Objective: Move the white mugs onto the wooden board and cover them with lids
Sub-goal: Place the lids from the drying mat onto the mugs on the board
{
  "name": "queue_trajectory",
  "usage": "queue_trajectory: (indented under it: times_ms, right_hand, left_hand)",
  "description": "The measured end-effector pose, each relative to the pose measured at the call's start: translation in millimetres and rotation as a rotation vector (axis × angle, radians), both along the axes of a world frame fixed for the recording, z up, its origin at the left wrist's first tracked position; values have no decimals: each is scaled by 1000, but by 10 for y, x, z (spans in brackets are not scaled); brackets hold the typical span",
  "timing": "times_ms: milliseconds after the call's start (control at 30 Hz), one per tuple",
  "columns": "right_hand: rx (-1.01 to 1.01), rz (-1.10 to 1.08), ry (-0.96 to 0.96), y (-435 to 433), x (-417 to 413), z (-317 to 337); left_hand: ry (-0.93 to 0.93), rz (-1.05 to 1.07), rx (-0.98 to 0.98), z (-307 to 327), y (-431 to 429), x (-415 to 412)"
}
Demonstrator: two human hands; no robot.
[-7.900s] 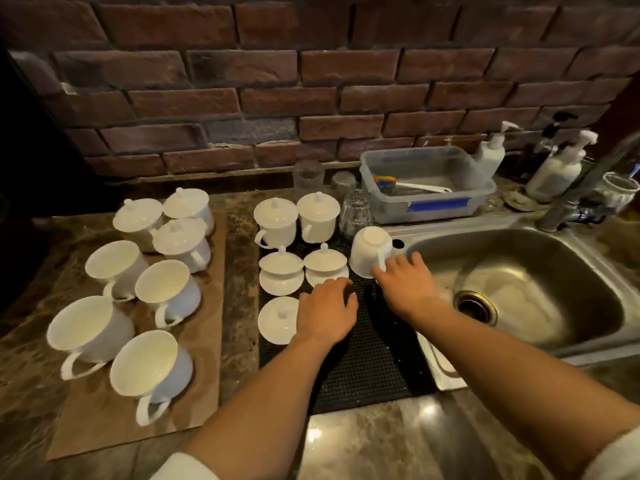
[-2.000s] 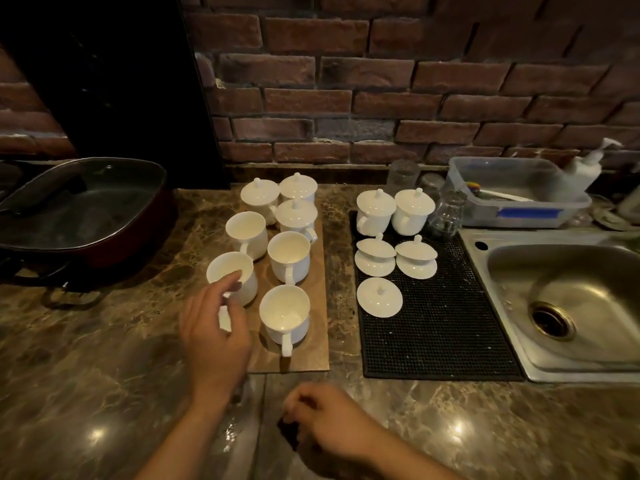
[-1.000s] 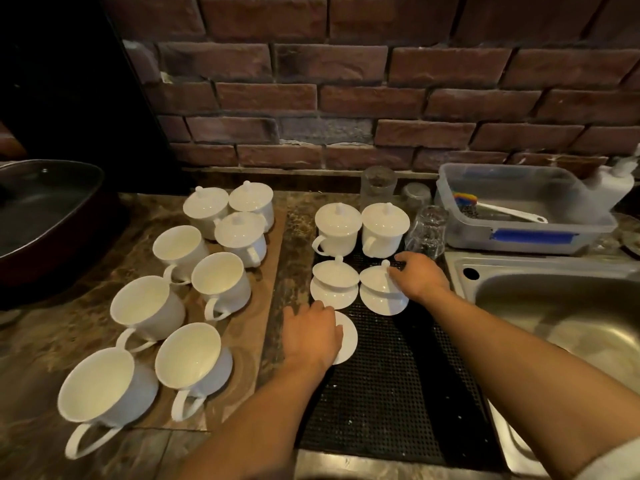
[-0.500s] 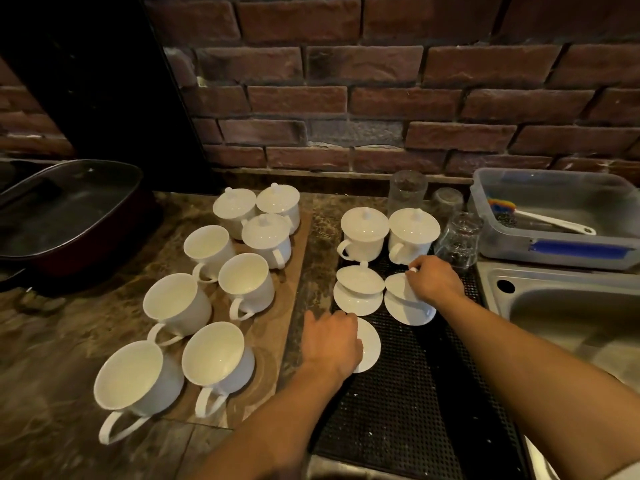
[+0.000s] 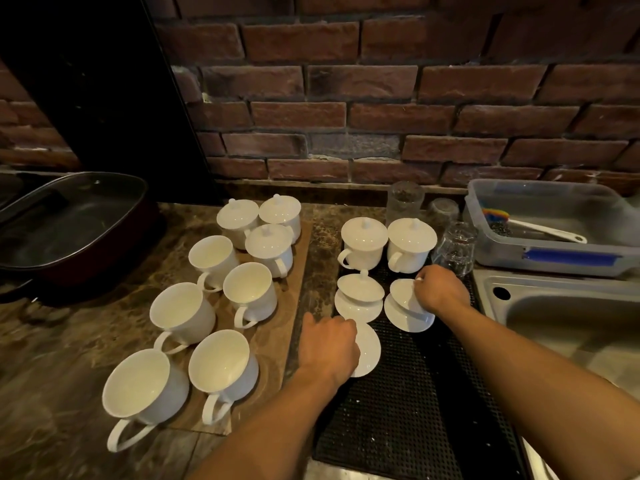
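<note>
Lid (image 5: pixel 367 348) under left hand (image 5: pixel 327 348) — touching

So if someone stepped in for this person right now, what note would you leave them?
Left hand rests on a single lid on the black mat. Right hand is gripping the top lid of the right stack.
Done: three lidded mugs and five open mugs on the wooden board.
Left: lid those five; move the two lidded mugs off the mat.
</note>
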State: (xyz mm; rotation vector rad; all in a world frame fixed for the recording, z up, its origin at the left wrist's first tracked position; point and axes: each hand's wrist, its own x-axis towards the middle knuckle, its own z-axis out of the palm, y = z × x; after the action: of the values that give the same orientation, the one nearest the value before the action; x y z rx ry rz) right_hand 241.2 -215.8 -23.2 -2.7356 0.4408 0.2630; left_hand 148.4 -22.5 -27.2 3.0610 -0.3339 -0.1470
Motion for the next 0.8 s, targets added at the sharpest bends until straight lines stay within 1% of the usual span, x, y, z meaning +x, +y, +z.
queue_trajectory:
  times_ms: [133, 267, 500, 567, 700, 800]
  right_hand:
    - [-52, 24, -15, -24, -95, 92]
    - [-82, 26, -36, -22, -197, 239]
    - [-137, 56, -117, 111, -341, 656]
    - [-133, 75, -169, 194, -400, 781]
    - [-64, 119, -251, 434, -494, 1041]
    - [-45, 150, -315, 669, -541, 1175]
  left_hand:
    - [-31, -35, -39, 148, 69, -6]
    - [-135, -85, -62, 382, 161, 35]
    - [-282, -98, -142, 922, 426, 174]
    - [-315, -78, -165, 1086, 578, 211]
    - [-376, -11, -183, 1437, 997, 323]
    - [-445, 70, -154, 1660, 1409, 463]
